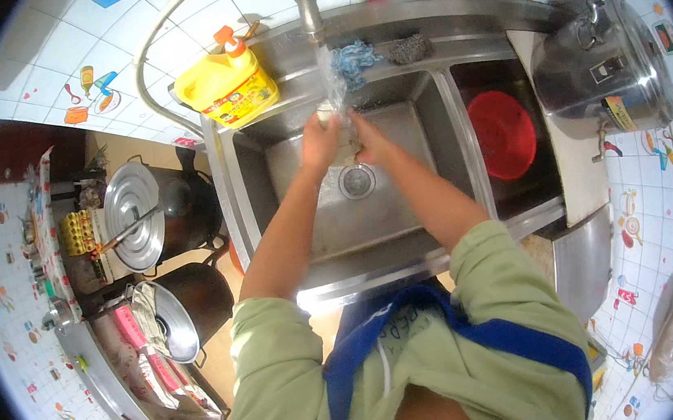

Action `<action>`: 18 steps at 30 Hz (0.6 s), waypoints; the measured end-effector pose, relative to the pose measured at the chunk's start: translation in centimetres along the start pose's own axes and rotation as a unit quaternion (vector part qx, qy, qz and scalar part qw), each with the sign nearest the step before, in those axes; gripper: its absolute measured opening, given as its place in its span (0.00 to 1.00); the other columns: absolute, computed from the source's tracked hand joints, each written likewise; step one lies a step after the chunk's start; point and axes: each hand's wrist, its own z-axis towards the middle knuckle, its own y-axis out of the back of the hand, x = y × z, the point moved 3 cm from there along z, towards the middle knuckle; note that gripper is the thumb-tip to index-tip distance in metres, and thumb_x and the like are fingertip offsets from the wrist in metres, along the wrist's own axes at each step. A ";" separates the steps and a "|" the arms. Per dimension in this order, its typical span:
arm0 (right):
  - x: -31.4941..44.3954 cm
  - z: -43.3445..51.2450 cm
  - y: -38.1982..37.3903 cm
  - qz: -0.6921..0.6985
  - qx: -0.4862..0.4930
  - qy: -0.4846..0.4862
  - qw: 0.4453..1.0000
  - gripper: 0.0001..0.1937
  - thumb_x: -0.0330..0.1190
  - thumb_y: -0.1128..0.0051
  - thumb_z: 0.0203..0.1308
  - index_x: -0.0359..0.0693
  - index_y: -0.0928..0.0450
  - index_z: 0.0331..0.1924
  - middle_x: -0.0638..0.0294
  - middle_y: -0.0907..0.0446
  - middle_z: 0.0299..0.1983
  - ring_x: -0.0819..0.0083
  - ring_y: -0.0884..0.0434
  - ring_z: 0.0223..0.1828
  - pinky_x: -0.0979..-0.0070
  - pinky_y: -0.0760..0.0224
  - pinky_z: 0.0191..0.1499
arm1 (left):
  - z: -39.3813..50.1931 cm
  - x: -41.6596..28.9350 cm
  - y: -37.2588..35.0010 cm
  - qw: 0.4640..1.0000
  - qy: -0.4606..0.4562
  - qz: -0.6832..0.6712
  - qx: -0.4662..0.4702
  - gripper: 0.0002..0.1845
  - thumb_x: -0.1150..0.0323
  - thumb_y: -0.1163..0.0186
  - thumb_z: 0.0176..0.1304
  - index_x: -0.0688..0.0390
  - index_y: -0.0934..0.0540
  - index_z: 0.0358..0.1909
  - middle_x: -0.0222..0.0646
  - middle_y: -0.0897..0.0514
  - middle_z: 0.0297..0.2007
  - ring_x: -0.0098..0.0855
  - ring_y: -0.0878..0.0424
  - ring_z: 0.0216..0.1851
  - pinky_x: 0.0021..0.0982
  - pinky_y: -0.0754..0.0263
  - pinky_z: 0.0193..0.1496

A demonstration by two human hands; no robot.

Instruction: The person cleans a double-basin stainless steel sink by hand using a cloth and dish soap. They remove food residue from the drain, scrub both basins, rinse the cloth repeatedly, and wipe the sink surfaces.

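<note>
Over the stainless steel sink basin (368,219), water runs from the metal faucet (309,13) down onto my hands. My left hand (321,142) is closed around a small whitish object (325,111), whose kind I cannot make out. Just to its right, my right hand (371,139) is in the same stream, fingers pointing up toward the faucet. Splashing water and blur hide whether it grips the object too. Below both hands lies the round drain strainer (357,181).
A yellow detergent jug (231,89) stands at the sink's back left. A blue cloth (354,60) and a steel wool scrubber (410,49) lie on the back ledge. Right are a red basin (501,135) and a large steel pot (593,72); left, a lidded pot (187,195).
</note>
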 end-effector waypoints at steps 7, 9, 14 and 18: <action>-2.3 5.1 -0.2 0.088 0.255 0.072 0.960 0.21 0.44 0.59 0.64 0.37 0.34 0.53 0.53 0.29 0.50 0.60 0.27 0.48 0.58 0.34 0.51 | -5.0 -0.8 -4.7 0.978 -0.096 0.145 -0.118 0.19 0.58 0.42 0.55 0.63 0.25 0.40 0.55 0.22 0.39 0.55 0.25 0.41 0.45 0.31 0.45; -2.7 4.2 -0.5 0.023 0.082 0.109 0.990 0.21 0.44 0.60 0.64 0.36 0.33 0.52 0.53 0.28 0.49 0.60 0.26 0.47 0.58 0.33 0.50 | -2.6 1.6 -3.7 0.960 -0.023 0.172 -0.219 0.19 0.56 0.43 0.55 0.64 0.25 0.38 0.56 0.22 0.37 0.56 0.24 0.40 0.46 0.30 0.43; -3.0 -1.2 -1.8 0.038 -0.069 0.121 0.989 0.21 0.46 0.60 0.65 0.36 0.31 0.48 0.53 0.28 0.47 0.58 0.26 0.44 0.59 0.31 0.48 | 1.2 6.3 0.3 0.983 0.103 0.071 -0.132 0.19 0.56 0.44 0.56 0.65 0.24 0.38 0.55 0.22 0.37 0.53 0.23 0.39 0.45 0.30 0.40; -3.0 -2.0 0.0 0.027 -0.138 0.002 0.990 0.21 0.48 0.60 0.65 0.36 0.29 0.44 0.52 0.24 0.41 0.61 0.25 0.41 0.63 0.29 0.46 | -0.6 4.7 -0.7 0.994 0.051 0.085 -0.035 0.20 0.56 0.45 0.58 0.66 0.25 0.35 0.56 0.21 0.35 0.55 0.23 0.35 0.46 0.29 0.38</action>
